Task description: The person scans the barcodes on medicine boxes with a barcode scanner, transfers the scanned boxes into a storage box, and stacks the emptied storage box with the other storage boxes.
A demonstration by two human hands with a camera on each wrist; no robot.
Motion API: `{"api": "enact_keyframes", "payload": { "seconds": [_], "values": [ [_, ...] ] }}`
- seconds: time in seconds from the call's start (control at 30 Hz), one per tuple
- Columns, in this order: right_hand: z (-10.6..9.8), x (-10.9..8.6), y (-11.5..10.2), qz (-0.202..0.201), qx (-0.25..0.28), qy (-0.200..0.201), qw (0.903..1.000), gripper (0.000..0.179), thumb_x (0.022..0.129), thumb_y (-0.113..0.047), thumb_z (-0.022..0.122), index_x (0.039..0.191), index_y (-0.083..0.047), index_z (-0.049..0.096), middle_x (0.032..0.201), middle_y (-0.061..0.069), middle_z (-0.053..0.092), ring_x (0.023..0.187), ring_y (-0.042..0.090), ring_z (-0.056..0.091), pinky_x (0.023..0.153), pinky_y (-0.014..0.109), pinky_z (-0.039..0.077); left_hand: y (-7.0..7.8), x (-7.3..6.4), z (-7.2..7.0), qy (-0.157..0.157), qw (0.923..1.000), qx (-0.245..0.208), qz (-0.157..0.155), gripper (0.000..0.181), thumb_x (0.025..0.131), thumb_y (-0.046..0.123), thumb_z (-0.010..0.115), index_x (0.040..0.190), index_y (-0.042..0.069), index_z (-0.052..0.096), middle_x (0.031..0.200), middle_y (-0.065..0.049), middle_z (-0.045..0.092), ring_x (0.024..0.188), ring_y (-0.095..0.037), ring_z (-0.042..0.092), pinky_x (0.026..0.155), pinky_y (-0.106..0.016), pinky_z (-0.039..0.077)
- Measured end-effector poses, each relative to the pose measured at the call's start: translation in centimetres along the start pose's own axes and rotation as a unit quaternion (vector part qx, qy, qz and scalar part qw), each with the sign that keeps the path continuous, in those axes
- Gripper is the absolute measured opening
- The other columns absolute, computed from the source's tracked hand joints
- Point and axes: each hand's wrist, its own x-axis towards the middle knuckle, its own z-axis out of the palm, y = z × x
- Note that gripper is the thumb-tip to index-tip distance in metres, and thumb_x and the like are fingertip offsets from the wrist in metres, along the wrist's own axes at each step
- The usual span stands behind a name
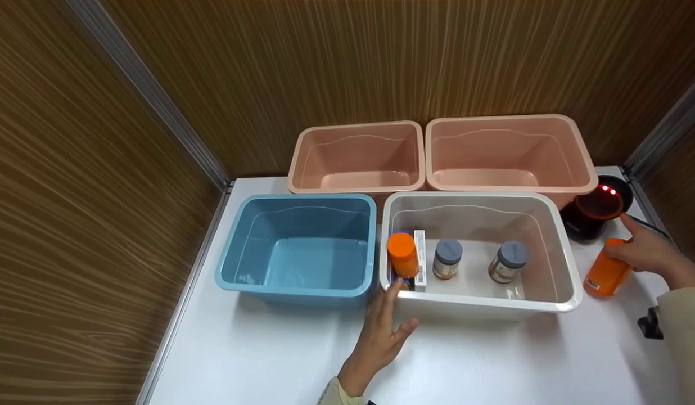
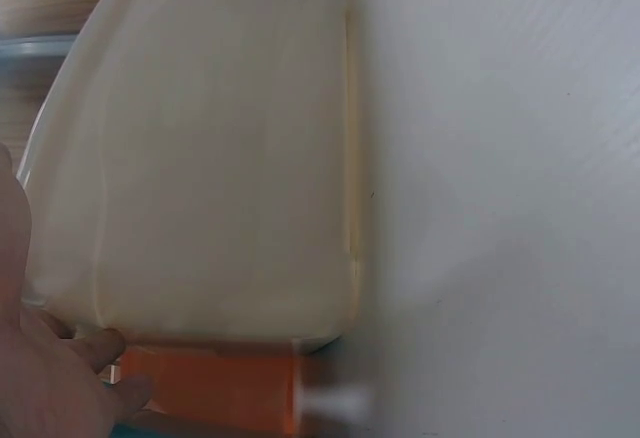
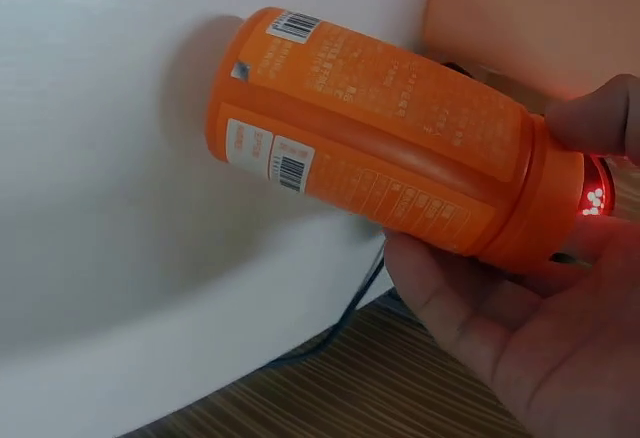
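At the right end of the table my right hand (image 1: 651, 249) holds an orange bottle (image 1: 605, 277) by its cap end. In the right wrist view the bottle (image 3: 370, 133) lies aslant between thumb and fingers, its barcode stickers showing. My left hand (image 1: 379, 333) rests its fingertips at the near left corner of the white bin (image 1: 477, 302), fingers fairly straight and thumb spread away. Inside that bin stand an orange-capped bottle (image 1: 402, 254), a slim white box (image 1: 420, 261) and two grey-lidded jars, one in the middle (image 1: 447, 259) and one further right (image 1: 509, 261).
A black scanner (image 1: 586, 222) with red lights stands just beyond my right hand, its cable running to the right. The blue bin (image 1: 296, 292) sits left of the white one. Behind them are two pink bins, left (image 1: 356, 190) and right (image 1: 510, 188), near the wood-patterned wall (image 1: 347, 62).
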Motion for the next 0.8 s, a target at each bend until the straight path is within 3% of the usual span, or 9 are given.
{"api": "enact_keyframes", "payload": {
  "seconds": [0.2, 0.33, 0.5, 0.67, 0.8],
  "values": [
    [-0.2, -0.3, -0.1, 0.017, -0.036, 0.063, 0.9972, 0.078, 0.087, -0.039, 0.058, 0.137, 0.013, 0.026, 0.113, 0.04, 0.038, 0.086, 0.044, 0.049, 0.063, 0.043, 0.053, -0.1, 0.0, -0.1, 0.005, 1.0, -0.002, 0.002, 0.068, 0.096, 0.041, 0.053, 0.15, 0.019, 0.018, 0.155, -0.007, 0.019, 0.138, -0.031, 0.022, 0.107, -0.052, 0.022],
    [0.3, -0.4, -0.6, 0.005, -0.035, 0.064, 0.9973, 0.072, 0.086, -0.037, 0.062, 0.129, 0.013, 0.035, 0.11, 0.037, 0.044, 0.085, 0.041, 0.049, 0.064, 0.042, 0.052, -0.3, 0.0, -0.2, 0.012, 0.9999, 0.001, 0.01, 0.07, 0.095, 0.035, 0.057, 0.15, 0.018, 0.019, 0.154, -0.008, 0.022, 0.138, -0.031, 0.024, 0.106, -0.053, 0.023],
    [1.5, -0.5, -1.6, -0.045, -0.039, 0.023, 0.998, 0.069, 0.085, -0.031, 0.064, 0.13, 0.012, 0.036, 0.114, 0.037, 0.047, 0.089, 0.041, 0.05, 0.07, 0.048, 0.05, -0.4, 0.1, -0.4, 0.012, 0.9999, 0.005, 0.01, 0.07, 0.095, 0.036, 0.057, 0.15, 0.019, 0.018, 0.154, -0.003, 0.022, 0.137, -0.032, 0.025, 0.105, -0.053, 0.024],
    [2.4, -0.7, -2.7, -0.086, -0.063, -0.016, 0.9941, 0.064, 0.082, -0.029, 0.069, 0.125, 0.011, 0.043, 0.106, 0.031, 0.056, 0.086, 0.035, 0.053, 0.068, 0.047, 0.051, -0.3, 0.1, -0.6, 0.009, 0.9999, 0.013, 0.004, 0.069, 0.096, 0.04, 0.054, 0.151, 0.022, 0.016, 0.154, -0.004, 0.023, 0.137, -0.03, 0.026, 0.105, -0.052, 0.025],
    [1.2, -0.6, -3.6, -0.11, -0.086, -0.03, 0.9897, 0.063, 0.082, -0.03, 0.07, 0.121, 0.012, 0.046, 0.096, 0.025, 0.059, 0.08, 0.031, 0.055, 0.062, 0.042, 0.05, -0.4, 0.1, -0.6, 0.007, 0.9999, 0.01, -0.002, 0.069, 0.095, 0.041, 0.054, 0.151, 0.023, 0.016, 0.154, -0.004, 0.023, 0.138, -0.026, 0.024, 0.106, -0.05, 0.024]
  ]
}}
